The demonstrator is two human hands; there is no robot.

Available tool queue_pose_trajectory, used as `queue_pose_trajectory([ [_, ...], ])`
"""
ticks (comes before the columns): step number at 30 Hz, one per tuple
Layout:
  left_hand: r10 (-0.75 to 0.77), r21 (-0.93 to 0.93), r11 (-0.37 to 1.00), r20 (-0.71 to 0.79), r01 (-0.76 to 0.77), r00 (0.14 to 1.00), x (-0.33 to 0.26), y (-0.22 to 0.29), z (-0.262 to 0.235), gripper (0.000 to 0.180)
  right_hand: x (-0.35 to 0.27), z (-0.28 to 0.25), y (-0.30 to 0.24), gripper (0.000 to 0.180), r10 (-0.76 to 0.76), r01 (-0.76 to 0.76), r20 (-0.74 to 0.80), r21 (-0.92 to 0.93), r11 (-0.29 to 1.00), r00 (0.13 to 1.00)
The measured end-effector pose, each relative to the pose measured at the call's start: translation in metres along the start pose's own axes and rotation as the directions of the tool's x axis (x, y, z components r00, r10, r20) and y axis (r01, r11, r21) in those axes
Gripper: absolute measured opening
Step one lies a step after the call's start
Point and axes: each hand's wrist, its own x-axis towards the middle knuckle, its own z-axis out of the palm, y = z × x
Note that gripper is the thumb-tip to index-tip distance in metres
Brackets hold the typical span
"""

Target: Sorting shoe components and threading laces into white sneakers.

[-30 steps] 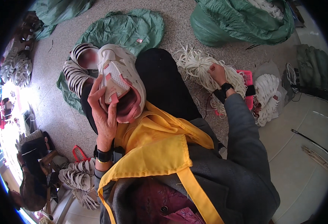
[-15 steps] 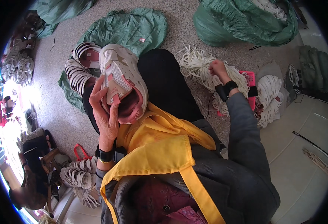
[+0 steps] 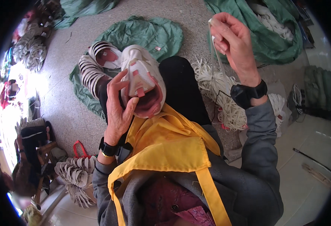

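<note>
My left hand (image 3: 118, 107) grips a white sneaker (image 3: 143, 81) with pink trim, held upright over my lap with its opening toward me. My right hand (image 3: 233, 41) is raised high at the right and pinches one white shoelace (image 3: 220, 64), which hangs down toward a heap of white laces (image 3: 214, 81) on the floor beside my knee. A yellow apron (image 3: 165, 147) covers my lap below the shoe.
Stacks of white shoe parts (image 3: 94, 66) lie on a green cloth (image 3: 143, 34) ahead. A green bag (image 3: 271, 34) with more laces sits at the upper right. More stacked parts (image 3: 75, 173) and red-handled scissors (image 3: 80, 148) are at the lower left; shoes (image 3: 31, 56) at far left.
My right hand has risen from the lace heap, lifting a single lace up with it. The left hand still holds the sneaker, now a little nearer to me.
</note>
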Motion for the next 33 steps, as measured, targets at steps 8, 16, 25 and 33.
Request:
queue_pose_trajectory([
  [8,0.000,-0.416,0.909,0.035,0.015,0.999,0.061,0.039,-0.004,0.022,0.011,0.051,-0.027,0.014,0.100,-0.012,0.254,-0.326,0.945,0.962],
  [16,-0.024,-0.635,0.708,0.417,0.310,0.909,0.093,0.071,0.034,0.028,-0.013,0.043,-0.046,0.015,0.207,-0.108,0.243,-0.366,0.924,0.948],
  [25,0.030,-0.556,0.769,0.522,0.314,0.852,0.094,0.059,0.041,0.031,-0.056,-0.027,0.009,0.018,0.576,-0.483,0.234,-0.353,0.801,0.783],
  [33,0.049,-0.595,0.750,0.483,0.287,0.874,0.093,0.065,0.048,0.028,-0.120,-0.067,0.149,0.018,0.626,-0.421,0.015,-0.729,0.540,0.779],
])
